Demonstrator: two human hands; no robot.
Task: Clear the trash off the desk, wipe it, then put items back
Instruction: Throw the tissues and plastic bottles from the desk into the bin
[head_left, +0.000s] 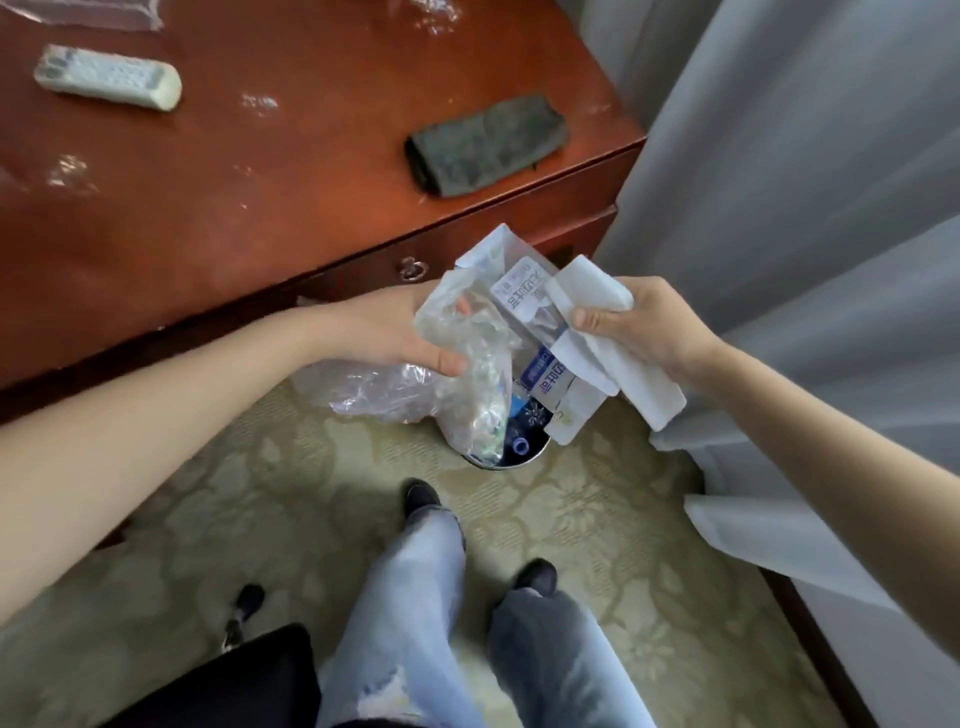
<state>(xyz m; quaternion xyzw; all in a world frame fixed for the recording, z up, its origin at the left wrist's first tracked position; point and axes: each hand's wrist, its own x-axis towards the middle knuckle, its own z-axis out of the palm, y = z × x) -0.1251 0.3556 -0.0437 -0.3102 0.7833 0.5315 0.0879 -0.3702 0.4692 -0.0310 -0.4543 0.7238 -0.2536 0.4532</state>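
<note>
My left hand (400, 332) grips a bunch of clear plastic wrappers (467, 353) with printed packets among them, held just above a small round trash bin (511, 452) on the floor. My right hand (649, 322) is closed on folded white paper packaging (597, 332), right beside the wrappers. The bin stands below the desk's front right corner and holds bottles with blue caps. The reddish wooden desk (291, 171) fills the upper left. More clear plastic (72, 174) lies on its left part.
A white remote control (106, 78) and a dark folded cloth (485, 145) lie on the desk. A drawer with a metal pull (413, 268) faces me. Grey curtains (805, 208) hang at the right. A black chair (228, 680) stands at the lower left beside my legs.
</note>
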